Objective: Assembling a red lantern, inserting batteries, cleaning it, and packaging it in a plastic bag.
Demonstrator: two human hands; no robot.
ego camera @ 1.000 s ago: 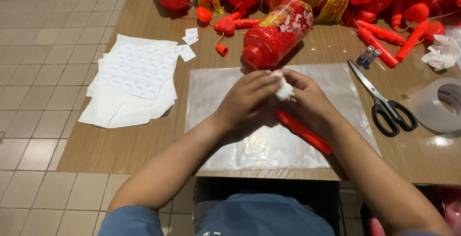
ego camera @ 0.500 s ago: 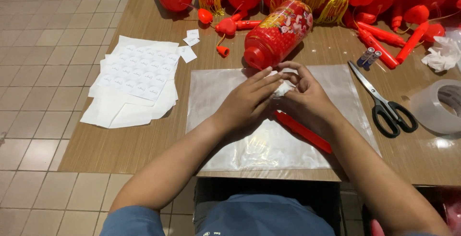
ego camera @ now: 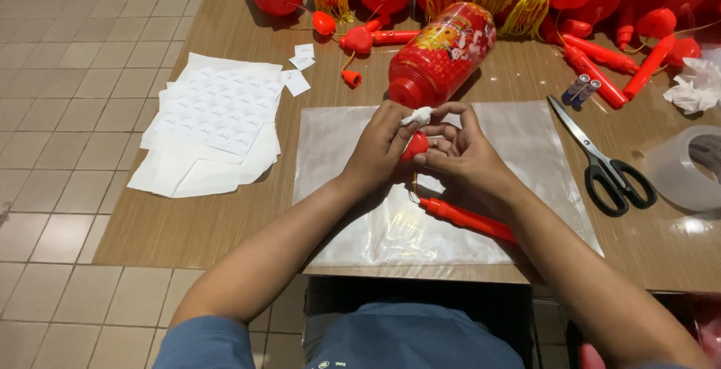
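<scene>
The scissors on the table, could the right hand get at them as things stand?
Probably yes, though not at once. The scissors lie in the open on the wooden table, on the right hand's side, with nothing over them. But both hands are busy pinching a small red cap, so that would have to be let go first.

Glossy red plastic lantern (ego camera: 441, 55), matt wooden table (ego camera: 225, 211), shiny clear plastic sheet (ego camera: 360, 211)

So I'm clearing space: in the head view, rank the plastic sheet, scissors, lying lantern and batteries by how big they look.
1. Plastic sheet
2. Lantern
3. Scissors; thinner, and not far off the lantern in length, so that order is unsure.
4. Batteries
</scene>
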